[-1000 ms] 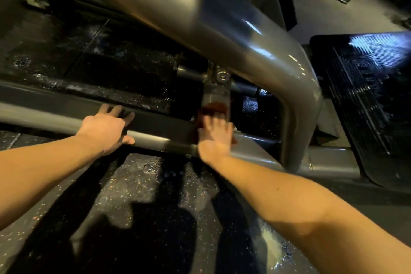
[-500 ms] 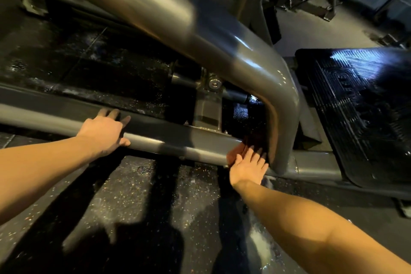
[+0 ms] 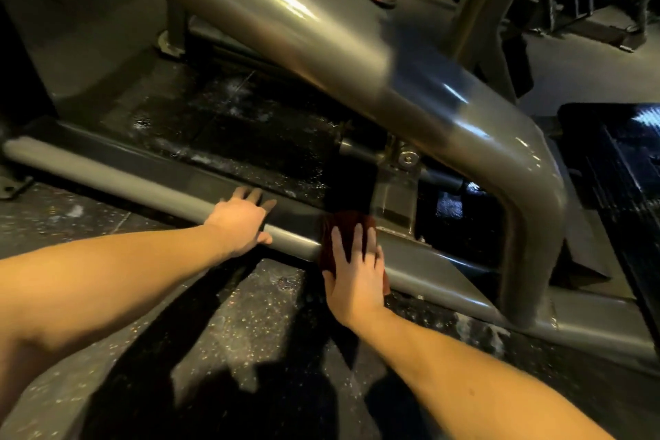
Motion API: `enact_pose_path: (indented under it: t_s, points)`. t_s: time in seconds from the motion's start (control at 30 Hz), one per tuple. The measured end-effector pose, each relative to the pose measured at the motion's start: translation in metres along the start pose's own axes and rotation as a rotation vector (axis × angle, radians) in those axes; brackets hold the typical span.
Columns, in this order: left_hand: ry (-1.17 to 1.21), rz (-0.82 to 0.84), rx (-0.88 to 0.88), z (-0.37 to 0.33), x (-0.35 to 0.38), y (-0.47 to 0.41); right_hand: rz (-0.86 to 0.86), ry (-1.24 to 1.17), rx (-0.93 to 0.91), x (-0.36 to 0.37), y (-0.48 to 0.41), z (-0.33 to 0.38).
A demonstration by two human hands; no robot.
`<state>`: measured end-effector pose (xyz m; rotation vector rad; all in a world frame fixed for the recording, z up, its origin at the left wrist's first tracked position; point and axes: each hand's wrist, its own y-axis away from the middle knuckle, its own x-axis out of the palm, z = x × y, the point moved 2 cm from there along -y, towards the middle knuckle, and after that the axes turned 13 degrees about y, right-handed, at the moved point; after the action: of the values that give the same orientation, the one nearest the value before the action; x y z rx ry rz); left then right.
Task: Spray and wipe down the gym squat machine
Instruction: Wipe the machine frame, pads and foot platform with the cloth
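Observation:
The grey squat machine fills the view: a low base rail (image 3: 143, 186) runs left to right near the floor, and a thick bent tube (image 3: 428, 96) arches over it. A dark red cloth (image 3: 348, 223) lies on the rail at centre. My right hand (image 3: 355, 271) presses flat on the cloth, fingers straight and spread. My left hand (image 3: 243, 220) rests on the rail just left of it, fingers draped over the far edge and thumb on the near side. No spray bottle is visible.
A black ribbed foot plate (image 3: 621, 182) lies at the right. Speckled rubber floor (image 3: 257, 325), wet in spots, is under my arms. A pivot bolt and bracket (image 3: 407, 157) sit behind the rail. More gym frames stand at the top right.
My right hand slid the cloth right to the foot of the bent tube, then back left along the rail toward my left hand. The left hand stayed on the rail.

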<state>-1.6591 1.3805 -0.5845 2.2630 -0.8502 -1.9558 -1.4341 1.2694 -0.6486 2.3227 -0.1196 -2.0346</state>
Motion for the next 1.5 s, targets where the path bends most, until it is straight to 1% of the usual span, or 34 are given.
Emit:
enact_pose_path:
  t_s: [0.1,0.17,0.2,0.27,0.33,0.4,0.5,0.6,0.67,0.77,0.87,0.93,0.97,1.07,1.17,1.23,1.3,1.5]
  points:
    - [-0.012,-0.032,0.029,0.004,0.001,0.001,-0.082,0.131,-0.222,-0.001,-0.006,-0.032]
    - [-0.019,-0.04,0.036,0.007,0.002,0.001,-0.08,0.187,-0.346,0.005,-0.01,-0.041]
    - [-0.019,-0.037,0.037,0.01,0.001,0.001,-0.077,0.197,-0.379,0.006,-0.013,-0.042]
    - [-0.008,-0.045,0.032,0.021,-0.002,0.002,-0.062,0.18,-0.372,0.005,-0.021,-0.04]
    - [-0.025,-0.088,0.0,0.042,-0.004,0.004,-0.031,0.164,-0.311,-0.001,-0.031,-0.03]
    - [-0.056,-0.132,-0.064,0.068,-0.005,0.005,0.014,0.174,-0.238,-0.003,-0.041,-0.011]
    - [-0.013,-0.158,-0.167,0.098,-0.003,0.009,-0.01,0.21,-0.201,-0.006,-0.05,0.031]
    - [0.05,-0.136,-0.201,0.111,0.001,0.01,-0.01,0.266,-0.237,-0.011,-0.066,0.079]
    - [0.051,-0.126,-0.209,0.113,0.001,0.009,-0.019,0.255,-0.285,-0.019,-0.076,0.111]
    - [0.06,-0.125,-0.215,0.112,0.001,0.007,-0.044,0.223,-0.319,-0.023,-0.087,0.133]
    - [0.072,-0.122,-0.208,0.114,-0.001,0.008,-0.078,0.221,-0.367,-0.018,-0.085,0.117]
    - [0.067,-0.131,-0.196,0.117,-0.002,0.01,-0.091,0.258,-0.415,-0.01,-0.074,0.088]
    - [0.057,-0.141,-0.184,0.119,-0.002,0.011,-0.11,0.268,-0.412,-0.006,-0.067,0.068]
    - [0.014,-0.189,-0.159,0.122,-0.002,0.014,-0.137,0.339,-0.338,0.004,-0.042,0.011]
    - [0.011,-0.218,-0.142,0.123,0.005,0.016,-0.104,0.422,-0.258,0.013,-0.035,-0.004]
    - [0.018,-0.237,-0.145,0.125,0.006,0.017,-0.068,0.425,-0.213,0.01,-0.04,0.014]
    - [0.034,-0.255,-0.14,0.128,0.005,0.016,-0.038,0.363,-0.189,-0.001,-0.051,0.04]
    - [0.1,-0.331,-0.102,0.143,0.011,0.019,0.03,0.292,-0.356,-0.029,-0.105,0.151]
